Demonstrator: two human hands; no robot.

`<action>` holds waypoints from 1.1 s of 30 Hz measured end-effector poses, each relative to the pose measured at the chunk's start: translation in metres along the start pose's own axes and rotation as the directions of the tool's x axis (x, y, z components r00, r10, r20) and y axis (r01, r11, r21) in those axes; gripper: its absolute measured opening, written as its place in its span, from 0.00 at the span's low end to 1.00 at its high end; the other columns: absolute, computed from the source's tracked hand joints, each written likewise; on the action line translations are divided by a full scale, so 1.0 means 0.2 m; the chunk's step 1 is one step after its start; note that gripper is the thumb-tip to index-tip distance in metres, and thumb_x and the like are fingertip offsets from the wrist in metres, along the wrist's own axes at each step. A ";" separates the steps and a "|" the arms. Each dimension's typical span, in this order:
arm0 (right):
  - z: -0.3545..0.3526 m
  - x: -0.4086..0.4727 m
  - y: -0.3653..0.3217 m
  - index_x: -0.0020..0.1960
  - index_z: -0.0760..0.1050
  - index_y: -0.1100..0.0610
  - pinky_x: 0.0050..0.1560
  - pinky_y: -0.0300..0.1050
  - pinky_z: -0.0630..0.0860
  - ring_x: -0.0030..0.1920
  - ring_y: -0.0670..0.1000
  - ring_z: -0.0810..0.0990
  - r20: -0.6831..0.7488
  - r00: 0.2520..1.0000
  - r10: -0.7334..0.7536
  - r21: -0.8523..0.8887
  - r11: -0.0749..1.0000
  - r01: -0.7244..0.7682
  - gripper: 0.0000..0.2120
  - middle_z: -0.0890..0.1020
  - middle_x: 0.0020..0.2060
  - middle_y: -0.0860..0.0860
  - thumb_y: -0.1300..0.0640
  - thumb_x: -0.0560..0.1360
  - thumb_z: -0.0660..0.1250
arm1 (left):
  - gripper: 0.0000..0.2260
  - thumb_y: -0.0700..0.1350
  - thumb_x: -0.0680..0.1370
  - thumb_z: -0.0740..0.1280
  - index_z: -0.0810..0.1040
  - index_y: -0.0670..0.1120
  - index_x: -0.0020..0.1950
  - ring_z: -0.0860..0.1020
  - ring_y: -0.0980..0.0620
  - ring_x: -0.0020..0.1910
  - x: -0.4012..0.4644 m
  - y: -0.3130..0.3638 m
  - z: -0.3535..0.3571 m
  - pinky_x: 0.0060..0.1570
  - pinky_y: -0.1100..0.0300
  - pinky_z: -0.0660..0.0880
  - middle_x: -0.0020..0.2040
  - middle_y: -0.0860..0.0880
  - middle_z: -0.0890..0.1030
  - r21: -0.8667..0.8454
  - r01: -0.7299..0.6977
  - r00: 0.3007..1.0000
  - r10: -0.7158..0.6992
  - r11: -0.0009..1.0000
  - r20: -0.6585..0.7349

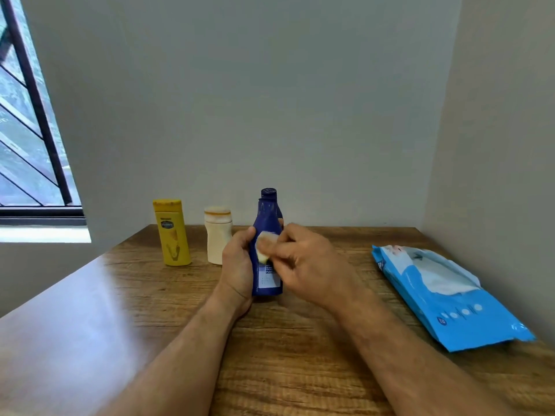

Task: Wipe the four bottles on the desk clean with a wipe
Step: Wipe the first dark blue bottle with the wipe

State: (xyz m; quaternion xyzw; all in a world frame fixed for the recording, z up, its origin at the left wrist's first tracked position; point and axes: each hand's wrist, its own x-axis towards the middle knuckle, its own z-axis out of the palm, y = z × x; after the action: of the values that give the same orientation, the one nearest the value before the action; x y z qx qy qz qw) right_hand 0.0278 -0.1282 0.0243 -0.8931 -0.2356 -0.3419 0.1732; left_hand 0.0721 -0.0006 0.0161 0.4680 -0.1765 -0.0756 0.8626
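Observation:
A dark blue bottle (267, 223) stands upright on the wooden desk (285, 355), its back label facing me. My left hand (237, 265) grips its left side. My right hand (303, 259) presses a small folded white wipe (263, 246) against the bottle's front; the hand is blurred. A yellow bottle (172, 232) and a cream bottle (218, 234) stand upright to the left, near the wall. A sliver of something shows behind the blue bottle at its right shoulder; I cannot tell what it is.
A blue pack of wipes (444, 298) lies on the desk's right side, its flap open with a white wipe showing. Walls close the desk at the back and right. A window (27, 130) is at the far left.

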 end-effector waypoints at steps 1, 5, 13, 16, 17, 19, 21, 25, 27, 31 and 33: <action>0.01 0.00 0.00 0.62 0.81 0.46 0.42 0.35 0.73 0.41 0.45 0.74 0.046 0.999 -0.009 0.007 1.000 0.008 0.12 0.73 0.44 0.45 0.53 0.80 0.66 | 0.23 0.48 0.83 0.52 0.86 0.42 0.49 0.84 0.48 0.42 0.01 0.00 0.00 0.46 0.54 0.80 0.45 0.42 0.85 -0.013 0.007 1.000 -0.007 1.000 -0.001; 0.02 0.00 0.01 0.64 0.80 0.48 0.48 0.40 0.77 0.43 0.46 0.75 -0.011 1.000 0.015 -0.020 1.000 -0.016 0.14 0.75 0.46 0.47 0.54 0.79 0.67 | 0.27 0.49 0.84 0.51 0.88 0.44 0.43 0.84 0.51 0.38 0.03 -0.02 0.01 0.39 0.59 0.81 0.40 0.45 0.85 -0.006 0.038 0.999 -0.038 0.999 0.004; 0.03 0.02 0.01 0.68 0.76 0.53 0.46 0.42 0.80 0.43 0.47 0.77 -0.211 0.971 0.115 0.030 0.993 -0.111 0.17 0.76 0.47 0.50 0.56 0.80 0.66 | 0.17 0.46 0.84 0.54 0.80 0.40 0.47 0.82 0.51 0.32 0.03 -0.03 0.01 0.32 0.60 0.79 0.34 0.45 0.83 0.093 0.017 0.999 -0.014 0.995 -0.030; 0.01 0.01 0.00 0.65 0.78 0.47 0.49 0.38 0.77 0.45 0.45 0.75 0.001 0.997 0.075 0.076 0.994 -0.075 0.16 0.75 0.46 0.47 0.56 0.78 0.67 | 0.20 0.45 0.84 0.52 0.81 0.40 0.46 0.83 0.51 0.34 0.03 -0.03 -0.02 0.34 0.61 0.80 0.35 0.45 0.84 0.104 0.008 1.000 -0.008 0.995 -0.001; 0.01 0.01 0.00 0.64 0.79 0.46 0.50 0.39 0.76 0.45 0.44 0.74 0.070 0.996 0.057 0.091 0.994 -0.063 0.16 0.75 0.46 0.46 0.56 0.78 0.67 | 0.21 0.45 0.84 0.51 0.82 0.40 0.48 0.84 0.51 0.36 0.03 -0.03 -0.03 0.35 0.61 0.81 0.37 0.45 0.84 0.093 0.015 1.000 -0.016 0.996 0.004; 0.00 0.02 -0.01 0.63 0.80 0.45 0.51 0.39 0.76 0.45 0.44 0.74 0.149 0.988 0.043 0.098 0.993 -0.058 0.15 0.75 0.46 0.45 0.56 0.77 0.67 | 0.22 0.45 0.84 0.49 0.82 0.40 0.52 0.85 0.50 0.40 0.04 -0.03 -0.05 0.39 0.60 0.82 0.41 0.43 0.85 0.070 0.030 1.000 -0.030 0.997 -0.002; 0.00 0.02 0.00 0.62 0.81 0.46 0.50 0.37 0.74 0.44 0.43 0.73 0.131 0.991 0.030 0.077 0.996 -0.040 0.15 0.75 0.45 0.45 0.56 0.77 0.67 | 0.23 0.46 0.83 0.49 0.83 0.39 0.55 0.85 0.49 0.44 0.04 -0.02 -0.04 0.44 0.58 0.82 0.46 0.42 0.86 0.054 0.033 0.999 -0.033 0.998 -0.002; 0.00 0.01 0.01 0.64 0.79 0.49 0.48 0.35 0.74 0.44 0.45 0.75 -0.070 0.994 0.081 0.063 0.995 -0.077 0.15 0.76 0.46 0.48 0.57 0.79 0.67 | 0.23 0.44 0.83 0.51 0.85 0.42 0.43 0.84 0.50 0.35 0.03 -0.03 -0.02 0.36 0.59 0.81 0.37 0.44 0.85 0.061 0.008 0.999 -0.005 0.998 -0.042; 0.01 0.02 0.02 0.66 0.78 0.50 0.47 0.31 0.72 0.44 0.44 0.76 -0.171 0.975 0.144 0.094 0.987 -0.130 0.16 0.77 0.46 0.48 0.57 0.79 0.66 | 0.21 0.45 0.84 0.51 0.81 0.41 0.45 0.82 0.49 0.33 0.03 -0.04 -0.01 0.32 0.59 0.80 0.34 0.45 0.84 0.098 -0.004 0.998 0.010 0.995 -0.056; -0.01 0.03 0.03 0.68 0.76 0.49 0.46 0.26 0.69 0.45 0.42 0.75 -0.165 0.960 0.226 0.126 0.970 -0.207 0.17 0.79 0.47 0.47 0.56 0.79 0.67 | 0.21 0.46 0.84 0.50 0.80 0.41 0.45 0.82 0.49 0.31 0.04 -0.04 -0.01 0.30 0.59 0.80 0.33 0.45 0.83 0.099 0.003 0.996 0.005 0.995 -0.088; -0.02 0.02 0.03 0.66 0.77 0.47 0.45 0.28 0.69 0.45 0.42 0.75 -0.066 0.980 0.189 0.113 0.977 -0.181 0.17 0.78 0.48 0.47 0.56 0.79 0.67 | 0.21 0.46 0.83 0.51 0.82 0.40 0.51 0.82 0.46 0.40 0.04 -0.03 -0.02 0.43 0.54 0.79 0.41 0.42 0.84 0.067 0.002 0.995 0.004 0.998 -0.097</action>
State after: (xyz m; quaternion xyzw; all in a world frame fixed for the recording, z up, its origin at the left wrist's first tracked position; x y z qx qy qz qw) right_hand 0.0312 -0.1335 0.0277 -0.8870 -0.1626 -0.3450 0.2602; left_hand 0.0817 -0.0037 0.0116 0.4998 -0.1372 -0.0464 0.8539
